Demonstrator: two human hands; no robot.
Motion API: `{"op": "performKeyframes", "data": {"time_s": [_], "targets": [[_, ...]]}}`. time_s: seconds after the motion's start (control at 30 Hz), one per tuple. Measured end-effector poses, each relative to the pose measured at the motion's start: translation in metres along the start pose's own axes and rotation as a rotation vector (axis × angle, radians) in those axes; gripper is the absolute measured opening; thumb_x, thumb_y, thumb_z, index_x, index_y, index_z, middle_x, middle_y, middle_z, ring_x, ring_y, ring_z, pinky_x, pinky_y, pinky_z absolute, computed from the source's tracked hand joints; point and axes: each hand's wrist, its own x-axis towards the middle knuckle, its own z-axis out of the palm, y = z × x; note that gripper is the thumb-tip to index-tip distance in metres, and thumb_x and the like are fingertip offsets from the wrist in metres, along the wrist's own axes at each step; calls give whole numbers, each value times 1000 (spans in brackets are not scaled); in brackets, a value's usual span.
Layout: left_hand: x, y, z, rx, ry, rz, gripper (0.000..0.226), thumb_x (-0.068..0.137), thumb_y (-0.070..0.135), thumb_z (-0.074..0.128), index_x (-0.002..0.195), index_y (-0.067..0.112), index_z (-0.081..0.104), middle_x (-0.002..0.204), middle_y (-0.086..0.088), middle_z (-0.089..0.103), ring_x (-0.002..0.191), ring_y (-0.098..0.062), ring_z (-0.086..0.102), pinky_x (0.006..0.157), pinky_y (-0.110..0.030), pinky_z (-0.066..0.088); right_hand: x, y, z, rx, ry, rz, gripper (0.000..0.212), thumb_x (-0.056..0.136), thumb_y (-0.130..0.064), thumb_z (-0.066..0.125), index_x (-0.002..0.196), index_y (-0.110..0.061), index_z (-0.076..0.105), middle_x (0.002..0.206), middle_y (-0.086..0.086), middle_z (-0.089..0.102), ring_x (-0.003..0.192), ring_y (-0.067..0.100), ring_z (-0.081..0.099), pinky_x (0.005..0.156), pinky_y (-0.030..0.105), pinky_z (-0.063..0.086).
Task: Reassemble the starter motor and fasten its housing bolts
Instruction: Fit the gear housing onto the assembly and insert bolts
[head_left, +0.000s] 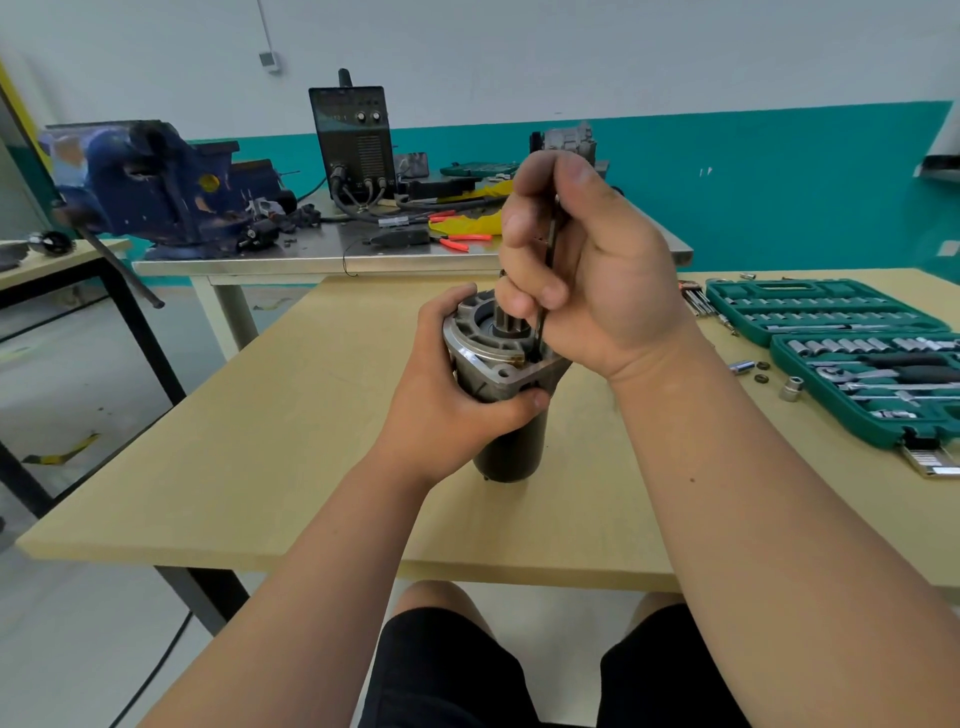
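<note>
The starter motor (506, 447) stands upright on the wooden table (291, 415), black body below, grey aluminium nose housing (480, 348) on top with the pinion gear showing inside. My left hand (447, 395) grips the housing from the left, thumb across its front. My right hand (582, 270) is above it, fingers curled round a thin black hex key (545, 291) held upright. The key's lower tip sits in a hole at the housing's right front flange. Any bolt there is hidden.
An open green socket set case (841, 338) lies at the table's right, with loose sockets and nuts (763, 371) beside it. Behind stands a steel bench (311, 254) with a blue vise (150, 187), a black welder box (356, 137), pliers and cables.
</note>
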Motion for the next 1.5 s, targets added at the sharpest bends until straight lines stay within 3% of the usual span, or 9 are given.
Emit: {"op": "performKeyframes", "data": {"time_s": [0.33, 0.47, 0.67, 0.83, 1.0, 1.07, 1.17, 1.37, 1.5], "targets": [[1, -1, -6, 18, -48, 13, 91, 55, 29, 81, 133, 25, 35, 119, 7, 56, 110, -9, 58, 90, -29, 51, -4, 10, 9, -142, 82, -169, 42, 100, -14, 30, 80, -14, 67, 62, 3, 61, 37, 7, 34, 42, 20, 38], [0, -2, -5, -2, -51, 18, 91, 55, 30, 81, 133, 24, 34, 121, 6, 56, 111, -10, 58, 92, -31, 51, -5, 6, 10, -154, 82, -103, 35, 99, -17, 31, 84, -10, 62, 59, 2, 56, 38, 9, 34, 43, 22, 39], [0, -2, -2, -96, -77, 97, 109, 56, 58, 82, 136, 6, 29, 128, -8, 54, 119, -20, 57, 99, -33, 47, 5, -18, 4, 81, 87, -30, 40, 100, -31, 32, 87, -11, 64, 53, -4, 47, 40, 7, 34, 37, 19, 32], [-2, -8, 4, -169, -71, 83, 115, 58, 64, 80, 140, 6, 24, 137, -18, 46, 125, -31, 51, 103, -53, 42, -3, -21, -30, -681, 569, -125, 29, 95, -29, 36, 89, -14, 61, 60, -2, 46, 47, 11, 34, 44, 27, 29], [-3, -7, 12, -379, 35, -35, 111, 62, 72, 71, 134, -6, 40, 125, -17, 61, 119, -31, 57, 96, -46, 47, -10, 8, -29, -418, 550, -110, 29, 91, -31, 39, 89, -13, 62, 63, -1, 49, 49, 11, 38, 45, 26, 36], [-3, -7, 16, -506, 111, -104, 88, 65, 73, 65, 120, 4, 62, 116, -15, 68, 113, -31, 61, 91, -42, 49, -12, 11, -26, -421, 520, -132, 31, 91, -32, 38, 89, -15, 64, 64, -2, 50, 49, 10, 37, 45, 24, 37], [2, -8, 13, -673, 125, -127, 46, 77, 49, 49, 101, 20, 76, 104, -6, 73, 101, -21, 68, 80, -29, 54, -17, 7, -23, -331, 452, -108, 35, 92, -31, 35, 91, -12, 64, 64, -1, 48, 50, 11, 35, 46, 24, 36], [17, -2, 4, -791, 95, -340, 50, 72, 36, 36, 91, 15, 78, 102, -14, 72, 96, -27, 69, 74, -32, 56, 0, -24, -17, -3, 445, -136, 44, 101, -30, 27, 80, -12, 60, 53, -3, 43, 43, 10, 29, 40, 20, 26], [21, 3, 8, -797, 112, -377, 54, 71, 38, 43, 107, 7, 67, 106, -17, 70, 100, -31, 66, 79, -36, 55, 15, -29, -7, 34, 402, -61, 44, 102, -29, 27, 76, -13, 59, 49, -4, 40, 38, 9, 26, 36, 19, 24]]}}
